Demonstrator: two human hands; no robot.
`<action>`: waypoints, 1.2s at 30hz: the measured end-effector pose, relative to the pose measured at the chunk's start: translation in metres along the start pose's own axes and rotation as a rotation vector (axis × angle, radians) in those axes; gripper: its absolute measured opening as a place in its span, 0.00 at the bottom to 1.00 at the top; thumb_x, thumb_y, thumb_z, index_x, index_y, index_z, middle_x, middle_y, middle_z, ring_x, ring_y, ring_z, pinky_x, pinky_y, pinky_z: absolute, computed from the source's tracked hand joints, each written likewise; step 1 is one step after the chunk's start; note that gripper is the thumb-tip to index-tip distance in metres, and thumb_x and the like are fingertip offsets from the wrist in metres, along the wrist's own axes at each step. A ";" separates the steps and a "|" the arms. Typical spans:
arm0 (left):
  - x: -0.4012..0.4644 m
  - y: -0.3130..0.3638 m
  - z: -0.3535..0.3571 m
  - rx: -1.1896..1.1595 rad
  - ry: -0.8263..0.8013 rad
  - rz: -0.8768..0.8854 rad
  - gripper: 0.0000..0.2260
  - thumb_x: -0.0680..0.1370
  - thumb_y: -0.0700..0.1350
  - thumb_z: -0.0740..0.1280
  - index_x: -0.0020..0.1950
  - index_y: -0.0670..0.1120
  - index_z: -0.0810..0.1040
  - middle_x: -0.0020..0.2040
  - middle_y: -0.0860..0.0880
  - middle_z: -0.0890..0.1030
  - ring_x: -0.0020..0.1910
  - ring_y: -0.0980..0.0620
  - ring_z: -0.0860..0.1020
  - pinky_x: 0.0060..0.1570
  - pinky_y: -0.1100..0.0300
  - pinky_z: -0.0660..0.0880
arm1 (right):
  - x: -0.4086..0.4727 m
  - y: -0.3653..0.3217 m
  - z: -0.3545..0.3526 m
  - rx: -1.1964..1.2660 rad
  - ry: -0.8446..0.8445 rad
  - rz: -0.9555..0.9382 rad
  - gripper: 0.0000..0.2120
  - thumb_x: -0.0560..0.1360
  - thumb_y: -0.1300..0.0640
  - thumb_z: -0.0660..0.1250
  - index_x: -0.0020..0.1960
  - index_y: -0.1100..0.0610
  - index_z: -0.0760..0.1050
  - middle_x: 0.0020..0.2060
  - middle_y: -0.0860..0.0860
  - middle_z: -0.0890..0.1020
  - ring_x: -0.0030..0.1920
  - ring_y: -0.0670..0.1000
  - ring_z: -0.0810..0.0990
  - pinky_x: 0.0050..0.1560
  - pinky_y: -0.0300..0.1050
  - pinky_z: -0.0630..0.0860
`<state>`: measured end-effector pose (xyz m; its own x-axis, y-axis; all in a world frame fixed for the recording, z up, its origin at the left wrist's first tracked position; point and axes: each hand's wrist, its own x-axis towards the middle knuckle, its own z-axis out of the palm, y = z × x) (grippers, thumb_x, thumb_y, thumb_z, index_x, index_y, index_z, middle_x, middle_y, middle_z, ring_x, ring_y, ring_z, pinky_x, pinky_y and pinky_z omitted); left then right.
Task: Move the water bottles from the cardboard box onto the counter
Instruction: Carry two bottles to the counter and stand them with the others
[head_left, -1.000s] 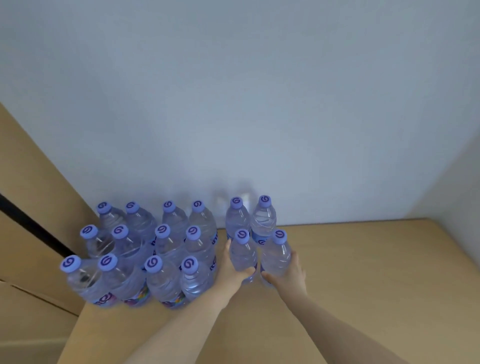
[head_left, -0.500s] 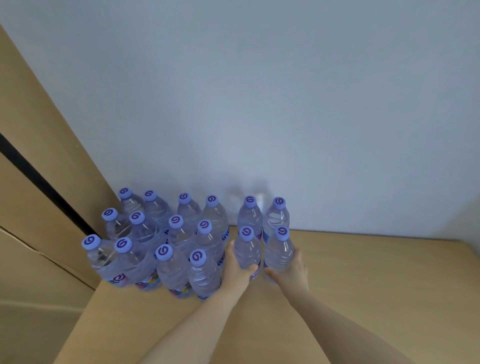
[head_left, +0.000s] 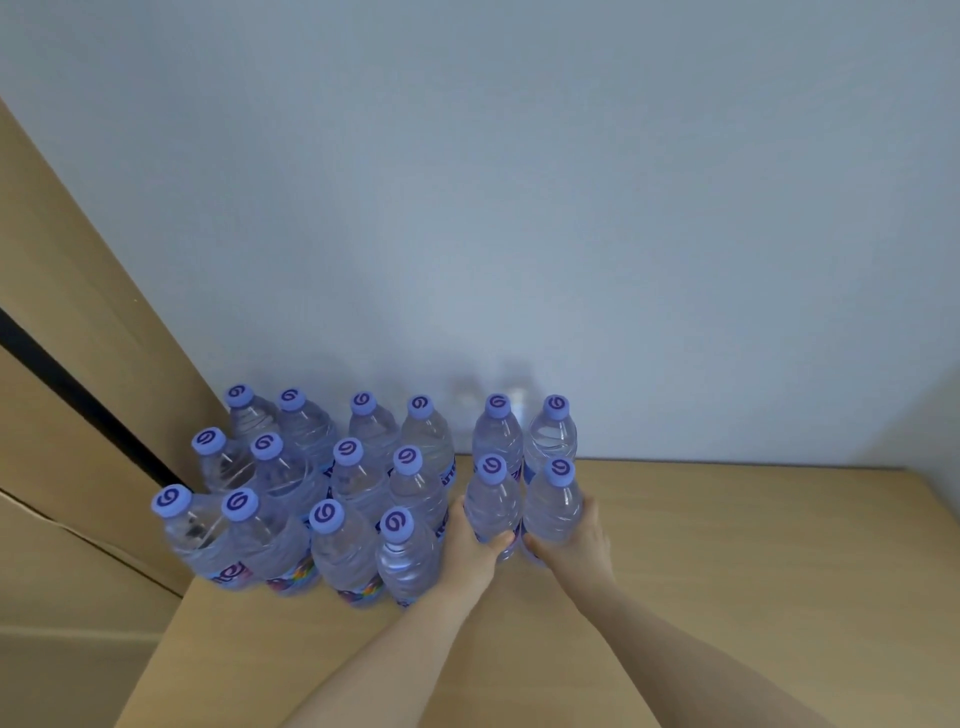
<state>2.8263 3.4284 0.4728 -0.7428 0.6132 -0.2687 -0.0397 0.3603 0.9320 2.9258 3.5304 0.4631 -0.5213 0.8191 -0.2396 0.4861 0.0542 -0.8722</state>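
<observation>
Water bottles, 16 counted, stand upright on the wooden bench, packed against the pale wall at the bench's far left end. All carry purple caps with a swirl mark; bodies clear, labels low on the sides. 12 form a tight block, 3 rows of 4, on the left. 4 more stand in a 2-by-2 set just to its right, with a narrow gap between the groups. Left hand grips the near-left bottle of that set, fingers wrapped around its left side and thumb curled across the front near the base. Right hand grips the near-right bottle, fingers curled round its right side and thumb across the lower front. Both held bottles stand upright, touching or nearly touching each other; whether their bases rest on the bench cannot be told. Tan panels with a dark seam rise at far left, beside the block.
</observation>
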 end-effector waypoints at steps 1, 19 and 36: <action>0.000 0.001 0.000 0.003 0.002 -0.001 0.26 0.74 0.36 0.71 0.65 0.51 0.63 0.55 0.58 0.73 0.56 0.58 0.72 0.57 0.64 0.66 | -0.001 0.001 0.000 0.016 0.018 0.010 0.22 0.60 0.48 0.71 0.48 0.52 0.65 0.42 0.48 0.72 0.40 0.51 0.68 0.47 0.45 0.70; -0.003 -0.005 0.003 0.228 0.009 -0.012 0.24 0.77 0.42 0.68 0.69 0.41 0.64 0.62 0.45 0.74 0.63 0.45 0.73 0.57 0.57 0.71 | -0.017 0.013 -0.009 -0.081 0.006 0.061 0.25 0.72 0.57 0.69 0.66 0.53 0.64 0.52 0.44 0.74 0.48 0.49 0.76 0.37 0.38 0.69; -0.116 -0.064 -0.082 0.747 0.008 -0.149 0.11 0.74 0.41 0.60 0.50 0.52 0.77 0.53 0.52 0.81 0.55 0.48 0.78 0.48 0.60 0.72 | -0.096 0.034 0.039 -0.551 -0.394 -0.119 0.11 0.76 0.55 0.60 0.55 0.56 0.77 0.54 0.53 0.80 0.56 0.54 0.76 0.56 0.46 0.74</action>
<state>2.8603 3.2763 0.4649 -0.7699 0.5169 -0.3742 0.3212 0.8206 0.4727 2.9648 3.4308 0.4397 -0.7589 0.5261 -0.3838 0.6410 0.4991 -0.5831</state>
